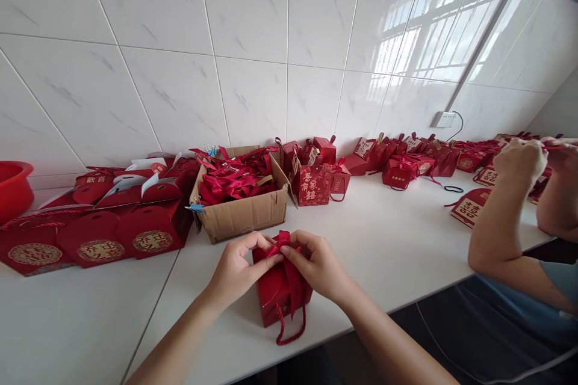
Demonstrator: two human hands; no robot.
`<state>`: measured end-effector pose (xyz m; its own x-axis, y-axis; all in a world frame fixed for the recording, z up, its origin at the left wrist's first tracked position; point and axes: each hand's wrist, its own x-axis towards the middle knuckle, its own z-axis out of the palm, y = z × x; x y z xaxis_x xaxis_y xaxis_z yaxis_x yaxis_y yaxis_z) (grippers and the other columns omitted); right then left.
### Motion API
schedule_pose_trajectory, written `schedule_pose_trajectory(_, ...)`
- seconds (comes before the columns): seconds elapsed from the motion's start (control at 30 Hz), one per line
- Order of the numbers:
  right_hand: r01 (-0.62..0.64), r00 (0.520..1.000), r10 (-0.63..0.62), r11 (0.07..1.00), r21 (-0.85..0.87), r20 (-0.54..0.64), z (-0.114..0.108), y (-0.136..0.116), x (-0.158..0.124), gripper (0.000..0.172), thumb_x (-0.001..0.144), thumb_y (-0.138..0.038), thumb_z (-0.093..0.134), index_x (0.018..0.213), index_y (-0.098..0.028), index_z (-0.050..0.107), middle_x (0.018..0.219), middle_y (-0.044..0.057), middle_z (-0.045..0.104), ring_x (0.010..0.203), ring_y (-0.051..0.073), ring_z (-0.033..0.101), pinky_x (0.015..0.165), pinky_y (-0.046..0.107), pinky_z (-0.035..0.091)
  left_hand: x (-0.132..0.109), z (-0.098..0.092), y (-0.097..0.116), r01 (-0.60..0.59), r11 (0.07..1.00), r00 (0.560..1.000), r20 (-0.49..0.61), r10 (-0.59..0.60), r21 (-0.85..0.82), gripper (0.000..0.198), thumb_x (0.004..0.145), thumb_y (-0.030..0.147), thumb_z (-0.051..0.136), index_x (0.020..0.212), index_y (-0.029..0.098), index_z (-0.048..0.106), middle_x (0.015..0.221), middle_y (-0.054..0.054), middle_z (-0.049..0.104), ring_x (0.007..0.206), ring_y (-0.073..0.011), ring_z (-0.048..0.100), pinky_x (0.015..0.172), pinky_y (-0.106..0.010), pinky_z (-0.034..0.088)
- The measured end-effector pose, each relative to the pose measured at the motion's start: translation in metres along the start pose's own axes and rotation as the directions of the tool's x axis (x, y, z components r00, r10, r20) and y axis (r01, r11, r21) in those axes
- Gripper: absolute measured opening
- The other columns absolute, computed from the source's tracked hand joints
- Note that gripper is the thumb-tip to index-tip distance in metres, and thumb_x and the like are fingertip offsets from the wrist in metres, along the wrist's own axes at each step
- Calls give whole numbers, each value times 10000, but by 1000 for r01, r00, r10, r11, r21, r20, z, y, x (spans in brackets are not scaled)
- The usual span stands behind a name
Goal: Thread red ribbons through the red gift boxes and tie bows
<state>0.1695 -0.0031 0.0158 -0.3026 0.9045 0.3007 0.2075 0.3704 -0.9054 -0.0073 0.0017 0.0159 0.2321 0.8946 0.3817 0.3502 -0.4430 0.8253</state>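
Observation:
A red gift box [271, 295] stands on the white table right in front of me, a twisted red cord handle [291, 338] hanging off its near side. On its top a red satin ribbon [294, 283] is looped, with one tail draped down the near face. My left hand [241, 267] pinches the ribbon from the left, thumb against fingers. From the right, my right hand [316, 261] pinches the same ribbon, its thumb close to the left one. Both hands partly cover the ribbon's loops and the box top.
Left of the box is an open carton [244, 216] of red ribbons. Several red boxes [153, 237] line the far left, near a red basin [13, 189]. More boxes [315, 185] stand along the wall. At right, another person's forearms [508, 204] rest over the table.

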Motion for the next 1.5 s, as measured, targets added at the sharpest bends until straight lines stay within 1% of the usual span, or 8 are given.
schedule_pose_trajectory(0.23,-31,998,30,999,-15,-56,3,0,-1,162,834,-303,541,807,-167,624,689,7,618,545,103,446,494,224,341,0,3,0,3,1000,999,-45,-3,12,230,762,313,677,639,168,549,711,-11,589,715,-156,568,685,-272,437)
schedule_pose_trajectory(0.47,25,962,-64,988,-150,-264,8,3,-5,151,804,-310,596,794,-207,486,730,-24,619,487,84,434,476,218,364,0,7,-1,29,999,997,-64,-32,-44,239,737,286,701,627,172,521,708,1,566,720,-148,544,693,-267,423)
schedule_pose_trajectory(0.63,69,994,-85,979,-194,-73,1,-4,-13,300,778,-275,646,1030,-238,487,892,-9,656,633,110,540,583,227,441,-1,7,-1,86,991,995,-50,-91,-101,246,738,286,698,640,176,501,706,10,578,737,-144,549,710,-263,427)
schedule_pose_trajectory(0.73,57,998,-59,972,-230,-2,-6,-8,-12,344,800,-200,599,1113,-259,470,846,-26,654,625,111,546,603,233,450,-2,6,5,92,990,996,-9,-94,-110,217,763,295,674,667,176,522,739,2,604,763,-148,562,719,-263,438)
schedule_pose_trajectory(0.97,242,970,-209,831,-501,122,-18,-12,-4,199,845,-163,525,1007,-245,607,874,35,661,821,187,576,702,304,467,-1,5,13,111,985,994,34,-107,-131,99,768,256,662,831,192,620,810,0,648,796,-150,594,740,-258,479)
schedule_pose_trajectory(1.17,274,960,-246,721,-637,135,-13,-10,-6,160,838,-210,565,937,-207,691,862,75,658,793,215,561,684,337,483,-1,3,10,97,994,995,36,-95,-41,113,745,277,689,752,176,641,798,-23,658,791,-168,603,743,-276,482)
schedule_pose_trajectory(1.37,239,964,-265,795,-557,36,-8,-6,-8,183,829,-179,569,883,-234,735,945,86,625,889,230,540,775,382,495,-1,-6,10,33,999,993,110,-35,20,82,771,252,660,827,195,679,916,-44,669,908,-195,617,833,-307,478)
schedule_pose_trajectory(1.5,126,990,-139,924,-360,-10,-8,-3,-5,140,817,-201,601,831,-240,735,1083,85,592,1060,248,521,933,443,440,-1,-8,9,-55,986,998,45,48,157,58,774,208,638,785,204,694,823,-36,657,817,-185,611,794,-317,473)
